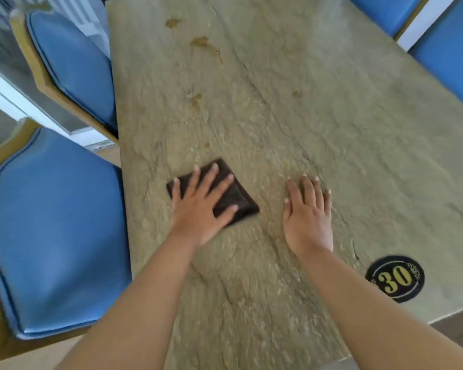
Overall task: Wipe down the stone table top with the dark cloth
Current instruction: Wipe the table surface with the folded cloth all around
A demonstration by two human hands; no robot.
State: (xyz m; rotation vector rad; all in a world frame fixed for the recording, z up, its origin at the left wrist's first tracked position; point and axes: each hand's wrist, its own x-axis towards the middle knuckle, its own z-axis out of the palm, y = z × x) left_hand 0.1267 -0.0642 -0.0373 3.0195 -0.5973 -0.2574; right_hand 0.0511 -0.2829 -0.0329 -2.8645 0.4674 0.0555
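Table [332, 129], wiping barely begun: left hand [198, 206] spread flat on folded cloth [235, 198] near the left edge, right hand [309, 217] flat beside it, brown stains [202, 42] toward the far end unwiped

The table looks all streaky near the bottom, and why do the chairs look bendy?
Head view: the table is smeared by motion blur, worst near the bottom edge; the wide-angle lens bends the chairs at the sides; the left hand on the cloth stays fairly sharp.
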